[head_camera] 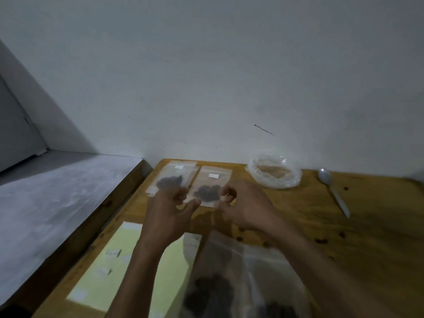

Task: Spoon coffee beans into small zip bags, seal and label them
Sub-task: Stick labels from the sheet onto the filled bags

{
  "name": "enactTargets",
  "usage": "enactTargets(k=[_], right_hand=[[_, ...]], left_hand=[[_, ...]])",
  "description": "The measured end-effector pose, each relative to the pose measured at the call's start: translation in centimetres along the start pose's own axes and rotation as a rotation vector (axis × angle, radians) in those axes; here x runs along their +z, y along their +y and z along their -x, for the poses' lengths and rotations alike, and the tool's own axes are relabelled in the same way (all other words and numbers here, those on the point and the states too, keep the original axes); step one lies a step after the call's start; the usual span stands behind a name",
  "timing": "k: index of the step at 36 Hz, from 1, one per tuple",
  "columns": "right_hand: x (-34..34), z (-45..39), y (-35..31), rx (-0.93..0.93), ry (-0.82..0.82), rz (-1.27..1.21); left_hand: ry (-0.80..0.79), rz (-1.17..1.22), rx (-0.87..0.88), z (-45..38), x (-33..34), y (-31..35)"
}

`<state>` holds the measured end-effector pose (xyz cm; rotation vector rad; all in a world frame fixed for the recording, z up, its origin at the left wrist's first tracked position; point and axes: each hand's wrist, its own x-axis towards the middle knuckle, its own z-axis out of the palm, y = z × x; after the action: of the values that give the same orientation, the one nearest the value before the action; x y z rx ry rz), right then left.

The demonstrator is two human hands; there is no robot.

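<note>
Two small zip bags lie flat side by side on the wooden table [378, 226], near its far left corner. The left small bag [171, 179] holds a dark clump of coffee beans and bears a white label; the right small bag [210, 188] looks the same. Right of them on the table lies a white spoon [332, 191], bowl up, and nearer lies a large clear bag [241, 278] of beans

The knotty orange-brown wooden table [378, 226] fills the lower right. Two clear small zip bags [207, 187] at centre hold dark brown beans and carry white labels. The pale yellow label sheet [110, 267], lower left, bears white stickers. The silver-grey spoon [332, 189] lies at right; the wall [206, 65] is plain white.
</note>
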<state>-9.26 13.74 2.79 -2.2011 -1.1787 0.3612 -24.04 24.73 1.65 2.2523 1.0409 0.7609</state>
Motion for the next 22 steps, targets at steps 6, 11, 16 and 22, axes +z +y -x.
enactTargets(k=[6, 11, 16, 22], right_hand=[[-3.7, 7.2, 4.7, 0.119, -0.003, 0.063], [-4.8, 12.2, 7.0, 0.31, -0.071, 0.137], [-3.4, 14.4, 7.7, 0.361, -0.062, 0.049], [-2.2, 14.5, 8.0, 0.374, 0.04, -0.085]], left_hand=[[-0.157, -0.042, 0.016, 6.7, 2.5, 3.6], [-0.332, -0.378, -0.07, 10.1, 5.2, 5.7], [-0.291, -0.4, -0.03, 11.8, 7.0, 5.6], [-0.279, -0.131, -0.099, 12.4, 6.8, 6.2]])
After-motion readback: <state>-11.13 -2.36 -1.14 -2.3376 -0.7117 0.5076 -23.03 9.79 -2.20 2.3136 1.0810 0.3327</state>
